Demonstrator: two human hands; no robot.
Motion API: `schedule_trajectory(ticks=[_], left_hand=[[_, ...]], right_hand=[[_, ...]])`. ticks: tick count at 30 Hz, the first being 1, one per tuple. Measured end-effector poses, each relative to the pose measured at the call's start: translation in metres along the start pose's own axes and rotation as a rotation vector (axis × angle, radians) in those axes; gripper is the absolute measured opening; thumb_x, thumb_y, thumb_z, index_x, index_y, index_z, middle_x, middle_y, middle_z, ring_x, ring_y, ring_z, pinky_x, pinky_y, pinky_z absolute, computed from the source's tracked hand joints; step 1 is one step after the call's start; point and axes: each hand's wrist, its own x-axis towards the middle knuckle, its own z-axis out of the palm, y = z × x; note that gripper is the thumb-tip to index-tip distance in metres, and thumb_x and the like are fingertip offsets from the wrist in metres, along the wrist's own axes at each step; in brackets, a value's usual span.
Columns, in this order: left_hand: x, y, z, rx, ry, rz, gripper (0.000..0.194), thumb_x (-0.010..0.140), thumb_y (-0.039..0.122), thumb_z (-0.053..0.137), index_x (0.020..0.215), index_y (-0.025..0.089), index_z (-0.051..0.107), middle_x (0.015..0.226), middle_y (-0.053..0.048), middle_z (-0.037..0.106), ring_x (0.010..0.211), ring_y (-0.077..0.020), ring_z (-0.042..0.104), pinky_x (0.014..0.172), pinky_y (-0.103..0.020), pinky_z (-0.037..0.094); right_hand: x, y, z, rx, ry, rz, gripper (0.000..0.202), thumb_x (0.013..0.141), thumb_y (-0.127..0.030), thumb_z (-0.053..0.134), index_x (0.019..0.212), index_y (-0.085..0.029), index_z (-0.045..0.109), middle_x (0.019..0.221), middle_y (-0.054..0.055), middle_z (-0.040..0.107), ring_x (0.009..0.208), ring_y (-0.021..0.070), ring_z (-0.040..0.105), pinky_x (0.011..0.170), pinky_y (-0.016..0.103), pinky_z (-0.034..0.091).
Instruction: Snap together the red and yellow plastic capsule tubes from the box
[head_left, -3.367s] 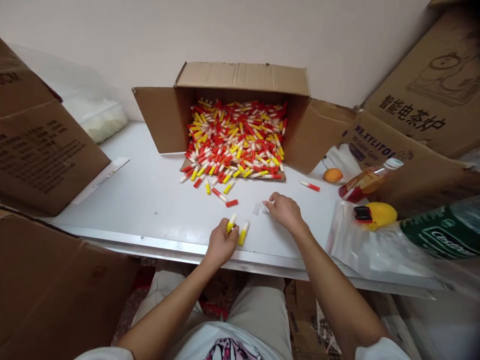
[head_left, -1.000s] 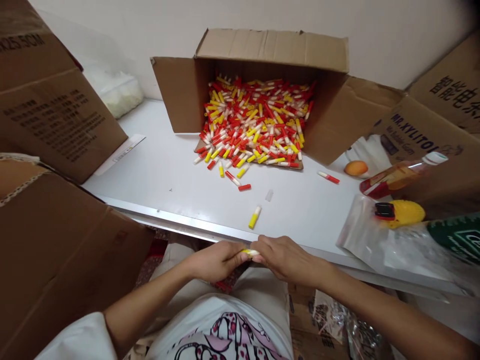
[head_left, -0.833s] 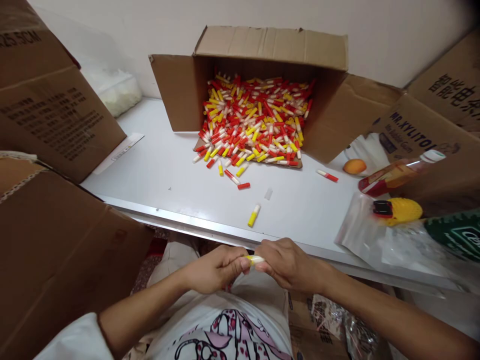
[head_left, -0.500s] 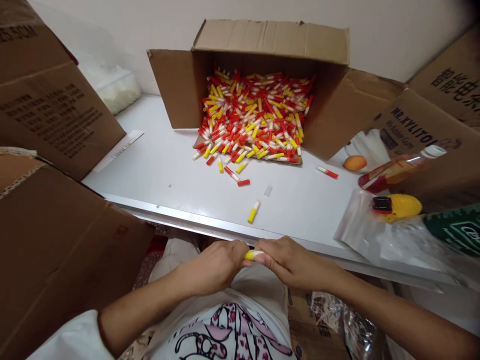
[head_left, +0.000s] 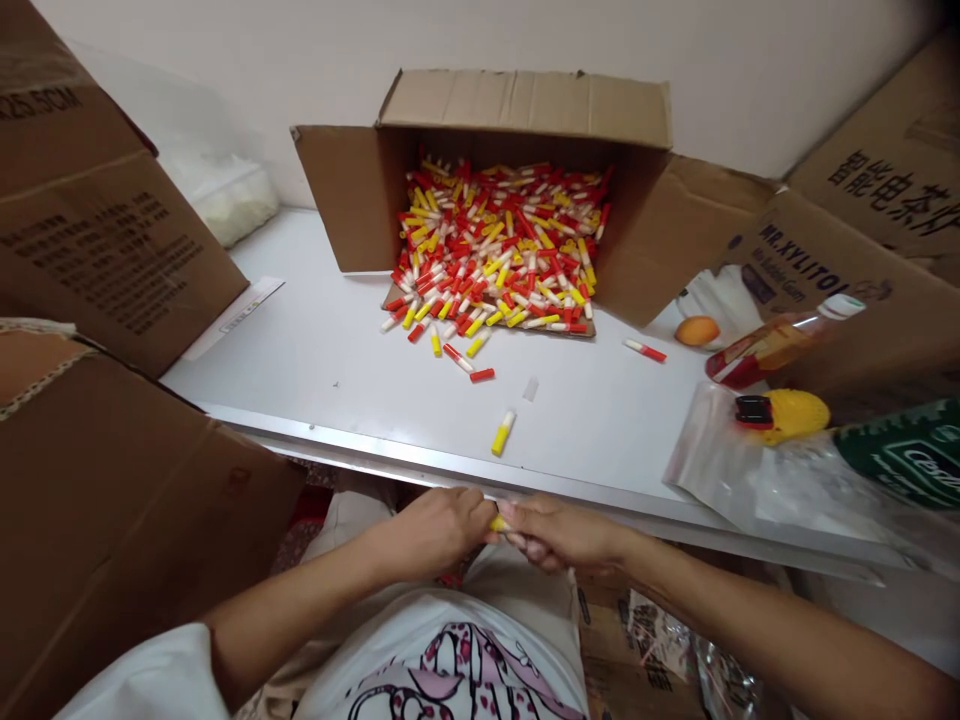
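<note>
My left hand and my right hand meet just in front of the table edge, above my lap. Between them they grip a small yellow-and-white tube. Only a short yellow part of it shows; fingers cover the rest. Both hands are closed on it. On the table beyond lies a similar yellow-and-white tube, with a small clear cap behind it. An open cardboard box on its side holds a heap of red, yellow and white tubes, some spilling over its front flap.
Large cartons stand at the left. At the right are a drink bottle, an orange round item, a yellow object with a black end and clear plastic bags. A lone red-and-white tube lies nearer the middle.
My right hand has rolled over and closed further round the tube, so less of it shows. Both hands sit slightly lower. The camera view has shifted a little.
</note>
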Motion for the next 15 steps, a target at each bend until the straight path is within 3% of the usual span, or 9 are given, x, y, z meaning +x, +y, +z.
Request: schedule_trajectory(ticks=[2,3,5,7,8,10,12,15], left_hand=[[0.007,-0.007,0.008,0.004,0.041,-0.025,0.029,0.096,0.034,0.029,0.089,0.016,0.050,0.082,-0.006,0.057,0.072,-0.0171,0.054,0.063,-0.029,0.043],[0.012,-0.012,0.010,-0.015,0.109,-0.099,0.026,0.095,0.034,0.031,0.092,0.017,0.050,0.085,-0.006,0.057,0.075,-0.0175,0.054,0.065,-0.029,0.044],[0.024,-0.025,0.010,-0.068,0.333,-0.330,0.023,0.094,0.034,0.034,0.103,0.018,0.049,0.094,-0.007,0.056,0.085,-0.0183,0.054,0.072,-0.032,0.046],[0.038,-0.037,0.008,-0.130,0.548,-0.552,0.027,0.093,0.035,0.036,0.112,0.018,0.045,0.100,-0.008,0.054,0.090,-0.0184,0.054,0.077,-0.033,0.046],[0.045,-0.042,0.008,-0.162,0.599,-0.626,0.028,0.092,0.035,0.037,0.113,0.018,0.045,0.099,-0.007,0.055,0.088,-0.0179,0.055,0.076,-0.033,0.045],[0.057,-0.046,0.010,-0.195,0.582,-0.697,0.028,0.092,0.037,0.037,0.109,0.018,0.048,0.093,-0.005,0.056,0.083,-0.0171,0.056,0.072,-0.031,0.044],[0.067,-0.046,0.015,-0.189,0.503,-0.701,0.028,0.091,0.041,0.038,0.101,0.018,0.051,0.089,-0.004,0.057,0.080,-0.0174,0.056,0.070,-0.030,0.043],[0.076,-0.041,0.023,-0.169,0.455,-0.703,0.035,0.089,0.049,0.039,0.096,0.018,0.052,0.089,-0.005,0.058,0.081,-0.0185,0.056,0.068,-0.030,0.041]], right_hand=[[0.006,0.001,-0.013,0.135,-0.092,0.050,0.059,0.081,-0.074,0.023,0.065,-0.019,0.038,0.050,-0.009,0.027,0.042,0.0055,0.022,0.041,0.020,0.022],[0.010,0.000,-0.025,0.144,-0.051,0.041,0.059,0.077,-0.076,0.031,0.066,-0.019,0.041,0.050,-0.009,0.029,0.042,0.0052,0.022,0.041,0.020,0.020],[0.020,-0.005,-0.057,0.138,0.176,0.005,0.059,0.073,-0.076,0.039,0.070,-0.018,0.045,0.051,-0.009,0.032,0.042,0.0052,0.022,0.041,0.020,0.018],[0.030,-0.012,-0.093,0.123,0.459,0.006,0.060,0.077,-0.075,0.033,0.080,-0.017,0.048,0.052,-0.007,0.038,0.041,0.0061,0.024,0.041,0.021,0.020],[0.035,-0.015,-0.111,0.074,0.591,0.027,0.060,0.080,-0.073,0.029,0.087,-0.017,0.049,0.055,-0.005,0.045,0.041,0.0072,0.029,0.043,0.022,0.024],[0.041,-0.017,-0.138,-0.124,0.827,0.106,0.057,0.085,-0.066,0.028,0.099,-0.015,0.049,0.067,0.003,0.058,0.051,0.0114,0.046,0.051,0.023,0.032],[0.046,-0.014,-0.151,-0.364,0.959,0.211,0.051,0.088,-0.059,0.033,0.104,-0.014,0.051,0.080,0.009,0.064,0.069,0.0173,0.057,0.061,0.024,0.036],[0.052,-0.003,-0.150,-0.570,0.926,0.302,0.044,0.089,-0.052,0.038,0.105,-0.014,0.053,0.093,0.013,0.065,0.086,0.0223,0.059,0.066,0.026,0.036]])
